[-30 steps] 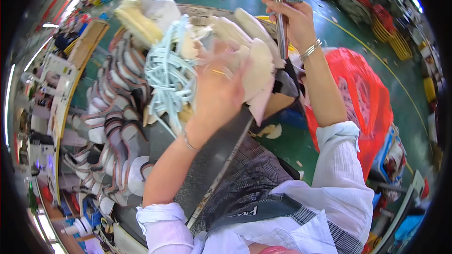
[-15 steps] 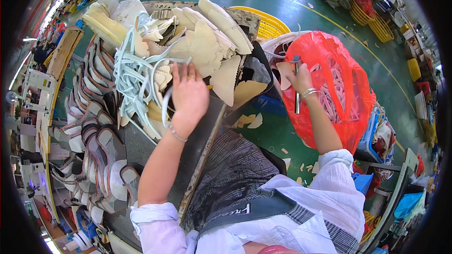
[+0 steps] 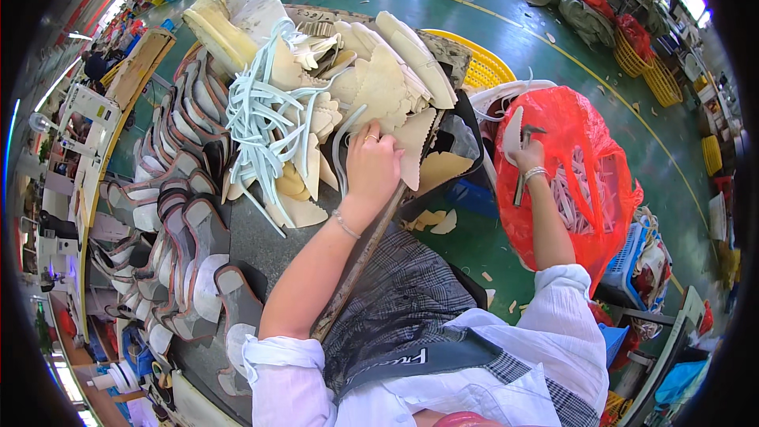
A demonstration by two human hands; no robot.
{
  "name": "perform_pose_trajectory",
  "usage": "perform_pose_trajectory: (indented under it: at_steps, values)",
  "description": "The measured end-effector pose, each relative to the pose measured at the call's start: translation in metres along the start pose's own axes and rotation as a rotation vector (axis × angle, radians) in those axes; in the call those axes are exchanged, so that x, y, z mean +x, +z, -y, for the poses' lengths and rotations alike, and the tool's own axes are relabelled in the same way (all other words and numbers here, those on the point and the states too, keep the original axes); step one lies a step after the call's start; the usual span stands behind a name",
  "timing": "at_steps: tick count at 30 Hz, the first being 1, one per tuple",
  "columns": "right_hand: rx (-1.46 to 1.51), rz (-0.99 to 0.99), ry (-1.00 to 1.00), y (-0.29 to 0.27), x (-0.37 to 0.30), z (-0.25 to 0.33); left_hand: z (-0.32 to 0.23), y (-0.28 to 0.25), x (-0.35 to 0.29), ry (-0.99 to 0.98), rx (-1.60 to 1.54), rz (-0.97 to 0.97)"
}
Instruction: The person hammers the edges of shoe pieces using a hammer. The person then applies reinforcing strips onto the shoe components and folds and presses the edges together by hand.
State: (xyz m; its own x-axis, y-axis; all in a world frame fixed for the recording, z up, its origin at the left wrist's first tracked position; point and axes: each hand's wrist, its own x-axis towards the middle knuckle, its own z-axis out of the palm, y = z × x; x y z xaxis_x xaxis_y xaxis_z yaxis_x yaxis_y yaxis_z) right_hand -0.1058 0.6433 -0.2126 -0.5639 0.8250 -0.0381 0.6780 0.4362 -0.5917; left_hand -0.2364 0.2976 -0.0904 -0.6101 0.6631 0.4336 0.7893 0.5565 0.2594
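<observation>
In the head view, the left hand is low over a heap of cream scalloped pieces. Its fingers are bent down onto them. I cannot tell if it has a grip on one or just touches them. Pale blue strips lie in a tangle beside it, on the dark table. A row of grey shoe parts sits farther left.

The right hand is closed around a hammer. A curved cream piece is by its fingers, and looks to be held too. This hand is over the side of a red plastic bag, where pale pink strips show.

The right hand seems to have two things at once, so the curved piece could slip out and get lost in the bag. The hammer could snag the thin bag and tear it. If the left hand pulls hard, the tangled strips might drag other pieces off the table's edge.
</observation>
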Motion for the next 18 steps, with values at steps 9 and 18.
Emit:
perform_pose_trajectory:
  at_steps: [9, 18]
  values:
    - [1.293, 0.348, -0.015, -0.047, -0.105, 0.127, -0.016, -0.004, 0.013, -0.365, -0.495, -0.051]
    - [0.809, 0.422, -0.174, -0.003, -0.136, 0.236, 0.038, -0.023, 0.023, -0.064, -0.064, -0.230]
